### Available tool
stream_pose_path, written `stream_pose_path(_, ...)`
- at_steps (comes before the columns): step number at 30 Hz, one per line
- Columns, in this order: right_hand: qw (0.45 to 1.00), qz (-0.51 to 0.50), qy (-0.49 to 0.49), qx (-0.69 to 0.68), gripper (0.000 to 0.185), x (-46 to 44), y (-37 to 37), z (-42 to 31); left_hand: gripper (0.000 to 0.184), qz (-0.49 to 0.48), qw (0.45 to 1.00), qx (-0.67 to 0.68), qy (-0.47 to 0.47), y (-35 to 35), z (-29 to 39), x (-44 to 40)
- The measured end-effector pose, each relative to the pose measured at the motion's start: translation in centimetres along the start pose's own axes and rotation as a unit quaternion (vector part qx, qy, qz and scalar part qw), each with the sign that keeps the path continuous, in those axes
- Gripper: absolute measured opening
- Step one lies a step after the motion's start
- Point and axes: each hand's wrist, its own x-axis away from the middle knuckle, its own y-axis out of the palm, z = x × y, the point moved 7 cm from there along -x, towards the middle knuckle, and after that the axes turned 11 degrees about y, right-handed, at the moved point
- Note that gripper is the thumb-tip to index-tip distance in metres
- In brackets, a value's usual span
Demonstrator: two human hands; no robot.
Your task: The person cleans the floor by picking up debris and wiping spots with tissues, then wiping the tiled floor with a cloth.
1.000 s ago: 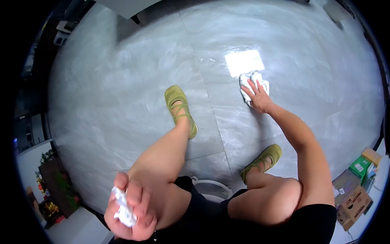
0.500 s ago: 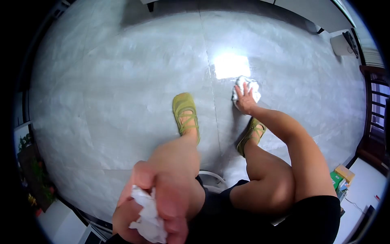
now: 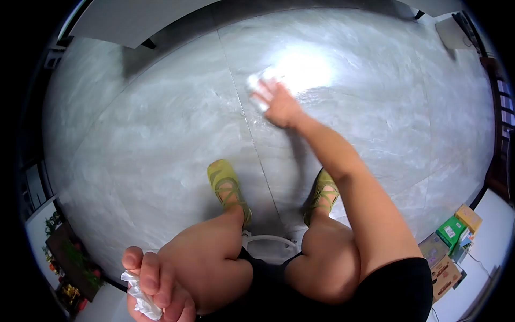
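Observation:
My right hand [image 3: 280, 104] reaches forward to the grey floor [image 3: 161, 118], palm down, with its fingers spread over a white crumpled wipe [image 3: 259, 102]. The wipe lies flattened under the fingers beside a bright light reflection; the hand is slightly blurred. At the lower left, near my thigh, my left hand [image 3: 161, 284] is closed around a crumpled white tissue [image 3: 142, 300], which shows between thumb and fingers. My feet in green strapped shoes [image 3: 228, 185] stand apart on the floor behind the wipe.
White furniture on dark legs [image 3: 129, 24] stands at the upper left. A pale bin [image 3: 453, 33] is at the upper right. Boxes [image 3: 445, 276] sit at the lower right, potted plants [image 3: 75, 257] at the lower left. A white curved bar [image 3: 271, 239] shows between my legs.
My right hand has slid the wipe forward and left, across towards the floor seam. My left hand has moved down and left with the tissue. The camera view has turned.

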Motion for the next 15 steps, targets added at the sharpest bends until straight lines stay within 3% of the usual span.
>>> stream_pose_path(2, 0.989, 0.098, 0.114, -0.01, 0.056, 0.3, -0.8, 8.1, 0.019, -0.001, 1.0, -0.004, 0.02, -0.1, -0.2, -0.6)
stream_pose_path(4, 0.975, 0.068, 0.2, 0.062, 0.064, 2.2, -1.1, 16.2, 0.034, -0.025, 0.998, 0.014, 0.063, -1.2, 0.0, -0.5)
stream_pose_path(5, 0.954, 0.115, 0.277, -0.001, 0.066, 3.6, -0.3, 20.4, 0.026, -0.009, 0.999, 0.011, 0.045, -1.1, -0.1, -0.8)
stream_pose_path(7, 0.939, 0.129, 0.319, -0.019, 0.069, 5.3, -1.2, 24.1, 0.012, 0.021, 1.0, 0.008, 0.008, 0.4, -0.3, -1.3)
stream_pose_path(9, 0.928, 0.148, 0.342, 0.009, 0.068, 4.7, -0.5, 23.8, 0.012, 0.019, 1.0, 0.006, 0.011, 0.6, -0.3, -1.5)
stream_pose_path(12, 0.972, 0.082, 0.196, 0.097, 0.066, 2.8, -0.7, 15.4, 0.012, 0.007, 1.0, 0.002, 0.01, 0.6, -0.4, -1.6)
stream_pose_path(15, 0.999, -0.022, 0.036, -0.016, 0.063, 1.9, 0.0, 3.7, 0.013, -0.007, 1.0, 0.01, -0.022, 0.5, -0.7, -1.9)
